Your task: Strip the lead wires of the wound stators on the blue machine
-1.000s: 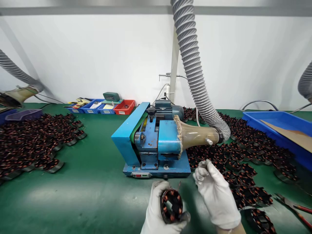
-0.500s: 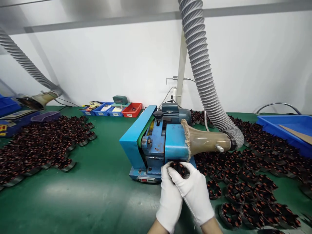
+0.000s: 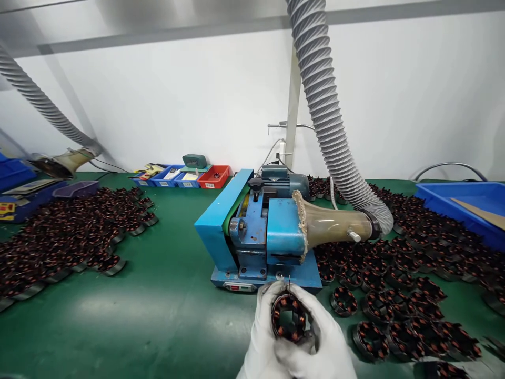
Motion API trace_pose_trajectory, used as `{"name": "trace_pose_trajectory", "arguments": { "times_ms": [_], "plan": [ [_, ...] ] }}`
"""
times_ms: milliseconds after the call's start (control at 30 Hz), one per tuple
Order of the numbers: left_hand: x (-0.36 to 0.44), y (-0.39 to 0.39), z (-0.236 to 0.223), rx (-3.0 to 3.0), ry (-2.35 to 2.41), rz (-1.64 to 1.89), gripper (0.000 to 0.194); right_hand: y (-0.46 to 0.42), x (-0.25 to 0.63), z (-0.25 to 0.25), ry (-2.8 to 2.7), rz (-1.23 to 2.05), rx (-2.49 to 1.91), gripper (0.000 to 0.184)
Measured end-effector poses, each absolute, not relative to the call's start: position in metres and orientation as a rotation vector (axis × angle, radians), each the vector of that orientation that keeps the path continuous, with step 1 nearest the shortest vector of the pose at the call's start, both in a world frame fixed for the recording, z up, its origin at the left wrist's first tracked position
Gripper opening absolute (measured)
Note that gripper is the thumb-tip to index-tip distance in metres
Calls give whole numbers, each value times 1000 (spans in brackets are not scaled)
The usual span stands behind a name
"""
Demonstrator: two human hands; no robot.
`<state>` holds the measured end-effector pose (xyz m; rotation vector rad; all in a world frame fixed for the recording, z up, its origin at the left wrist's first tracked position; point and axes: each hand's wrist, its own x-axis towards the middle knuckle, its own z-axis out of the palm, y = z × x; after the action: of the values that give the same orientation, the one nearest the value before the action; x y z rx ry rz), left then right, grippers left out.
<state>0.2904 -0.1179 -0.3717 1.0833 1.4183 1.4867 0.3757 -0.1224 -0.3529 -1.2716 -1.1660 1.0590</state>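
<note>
Between my two white-gloved hands is a motor stator [image 3: 281, 332], a black ring with copper windings, its open centre facing me. My left hand [image 3: 261, 337] wraps its left side, fingers closed on it. My right hand [image 3: 329, 337] curls round the right side, thumb blurred across the lower rim. The hands sit just in front of a blue belt sander [image 3: 252, 237], apart from its belt. A clear brownish suction hood [image 3: 335, 223] covers the machine's right end.
Many similar stators [image 3: 394, 295] cover the right side of the green bench [image 3: 158, 316], and another heap [image 3: 79, 226] lies on the left. A grey hose [image 3: 323, 95] hangs from above. Small bins [image 3: 213, 178] line the back; a blue tray [image 3: 465, 197] stands far right.
My hands have drawn back from the machine towards me with the stator. It has turned so that its open centre now faces me.
</note>
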Motion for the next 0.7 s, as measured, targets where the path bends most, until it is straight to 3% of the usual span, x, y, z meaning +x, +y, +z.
{"name": "trace_pose_trajectory", "arguments": {
  "times_ms": [133, 200, 400, 533, 633, 700],
  "plan": [
    [281, -124, -364, 1301, 1386, 1516, 57, -132, 392, -350, -1106, 1178, -1255, 45],
    [278, -126, -359, 1331, 1396, 1519, 59, -131, 399, -344, -1166, 1181, -1353, 34],
    [274, -127, -351, 1042, 1198, 1213, 64, -124, 412, -329, -905, 1817, -937, 43],
    [265, -127, -352, 791, 904, 1178, 43, -121, 415, -327, -878, 1532, -772, 24],
    [255, -134, -350, 641, 773, 1168, 49, -119, 411, -329, -1194, 1310, -851, 53],
    [250, -139, -348, 552, 708, 1149, 50, -117, 409, -330, -1376, 1151, -869, 57]
  ]
}}
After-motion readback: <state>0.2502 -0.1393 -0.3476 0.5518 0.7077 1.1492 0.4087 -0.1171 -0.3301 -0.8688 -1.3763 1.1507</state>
